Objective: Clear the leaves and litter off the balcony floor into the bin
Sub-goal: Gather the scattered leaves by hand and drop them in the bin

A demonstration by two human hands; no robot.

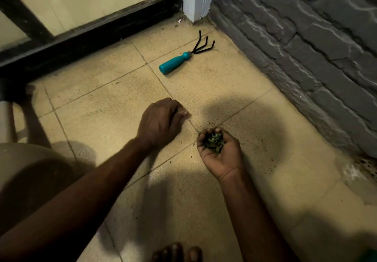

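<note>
My right hand (221, 150) is turned palm up, its fingers curled round a small heap of green-brown leaf scraps (214, 141). My left hand (161, 122) hangs knuckles up just above the beige tiled floor (106, 119), fingers curled under; whether they pinch anything is hidden. Small crumbs of litter (191, 156) lie scattered on the tiles around both hands. No bin can be made out in this view.
A hand rake with a teal handle (175, 63) and black prongs lies near the corner. A grey stone wall (306, 57) runs along the right, a black-framed glass door (81, 27) along the back. A floor drain (367, 166) is at the right edge. My toes (176, 252) show at the bottom.
</note>
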